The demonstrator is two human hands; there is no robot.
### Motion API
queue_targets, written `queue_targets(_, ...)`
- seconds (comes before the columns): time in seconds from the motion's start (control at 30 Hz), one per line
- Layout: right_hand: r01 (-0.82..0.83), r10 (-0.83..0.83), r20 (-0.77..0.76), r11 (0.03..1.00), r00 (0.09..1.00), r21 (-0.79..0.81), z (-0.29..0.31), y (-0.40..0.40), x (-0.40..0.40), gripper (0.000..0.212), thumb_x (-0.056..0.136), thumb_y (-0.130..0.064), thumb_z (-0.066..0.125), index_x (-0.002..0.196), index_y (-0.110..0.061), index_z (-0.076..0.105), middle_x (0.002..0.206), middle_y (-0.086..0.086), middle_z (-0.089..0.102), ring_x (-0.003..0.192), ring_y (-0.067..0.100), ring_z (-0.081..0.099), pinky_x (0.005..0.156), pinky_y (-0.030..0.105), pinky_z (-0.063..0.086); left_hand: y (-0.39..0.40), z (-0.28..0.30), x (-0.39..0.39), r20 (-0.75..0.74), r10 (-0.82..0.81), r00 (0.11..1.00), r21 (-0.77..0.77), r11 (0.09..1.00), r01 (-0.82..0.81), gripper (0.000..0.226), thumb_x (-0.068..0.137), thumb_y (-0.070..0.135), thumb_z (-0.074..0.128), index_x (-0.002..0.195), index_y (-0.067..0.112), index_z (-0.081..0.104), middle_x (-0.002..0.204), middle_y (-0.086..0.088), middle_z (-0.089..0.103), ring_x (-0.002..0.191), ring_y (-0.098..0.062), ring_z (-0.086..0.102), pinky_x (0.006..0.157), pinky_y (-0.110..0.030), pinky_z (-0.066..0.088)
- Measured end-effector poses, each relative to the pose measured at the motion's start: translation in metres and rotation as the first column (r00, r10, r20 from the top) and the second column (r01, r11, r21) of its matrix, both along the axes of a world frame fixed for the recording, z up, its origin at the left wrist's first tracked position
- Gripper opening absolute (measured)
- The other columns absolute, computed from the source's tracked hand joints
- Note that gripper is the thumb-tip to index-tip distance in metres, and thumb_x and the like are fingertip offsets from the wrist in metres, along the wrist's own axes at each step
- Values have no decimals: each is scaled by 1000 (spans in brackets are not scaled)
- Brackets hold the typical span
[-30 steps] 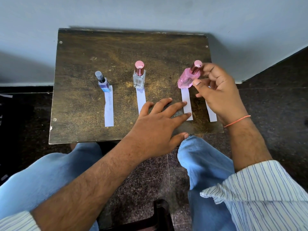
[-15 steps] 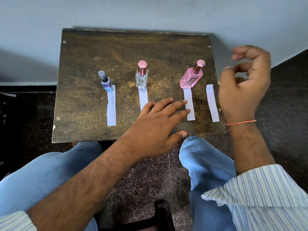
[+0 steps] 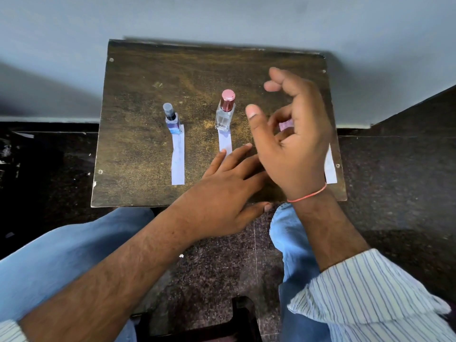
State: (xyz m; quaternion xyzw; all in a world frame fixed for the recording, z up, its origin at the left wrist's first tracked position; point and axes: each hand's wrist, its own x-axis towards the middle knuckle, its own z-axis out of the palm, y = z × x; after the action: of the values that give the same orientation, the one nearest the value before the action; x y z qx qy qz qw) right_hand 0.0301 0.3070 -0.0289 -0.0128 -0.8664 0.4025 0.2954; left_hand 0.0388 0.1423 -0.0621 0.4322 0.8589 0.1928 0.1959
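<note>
Fingers of right hand [image 3: 293, 144] curl loosely before pink bottle [image 3: 286, 125].

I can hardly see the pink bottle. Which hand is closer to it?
Right. The right hand hangs just in front of the pink bottle, hiding most of it. The left hand lies flat on the table, nearer the person.

Spray bottle [image 3: 172, 119] left of capped bottle [image 3: 225, 114], on table [image 3: 138, 95]

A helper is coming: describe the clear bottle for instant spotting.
On the dark wooden table by the wall lie white paper strips. The clear bottle heads the second from the left: colourless glass, pink cap, unlike its blue, dark-capped neighbour.
</note>
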Motion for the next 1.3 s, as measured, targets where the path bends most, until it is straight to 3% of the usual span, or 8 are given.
queue_targets(0.2,-74,62,279,997,958,32,-17,-13,-16,58,94,-26,79,148,-18,60,141,-6,67,64,13,64,79,35,60,-12,-1,-1,-13,-15,1000,21,1000,15,57,105,62,41,146,25,56,158,-5,46,161,-35,23,129,-62,26)
queue_targets(0.33,-89,97,383,995,919,-39,-24,-14,-22,59,91,-21,80,147,-20,61,134,-13,70,68,13,64,81,27,59,-16,0,0,0,-9,1000,51,999,9,52,105,58,48,140,22,56,153,-6,47,160,-35,25,128,-60,30)
queue_targets(0.43,-86,111,400,993,910,-81,-25,-16,-25,54,92,-17,80,143,-22,64,125,-18,71,70,14,63,76,15,54,-18,1,-2,22,2,1000,71,997,-3,52,105,57,49,144,22,53,155,-6,45,161,-33,23,128,-58,31)
queue_targets(0.57,-87,112,403,993,909,-78,-25,-18,-26,49,94,-14,75,140,-27,65,125,-16,74,74,15,65,79,14,53,-21,0,-3,35,10,999,72,997,-12,57,105,56,47,151,23,47,160,-6,43,162,-31,22,127,-57,34)
queue_targets(0.8,-127,138,416,990,899,-53,-26,-15,-27,47,96,-13,73,141,-25,66,122,-20,70,85,12,68,83,6,48,-23,-5,-4,32,-8,999,38,999,7,69,107,58,43,166,26,29,175,-4,27,168,-30,9,134,-55,20)
queue_targets(1.3,-163,162,409,986,898,-33,-23,-10,-24,41,95,-11,75,134,-23,70,120,-15,72,90,11,74,83,4,45,-22,-4,-4,18,-9,1000,33,999,9,69,108,55,46,167,25,29,175,-3,27,168,-30,10,136,-52,17)
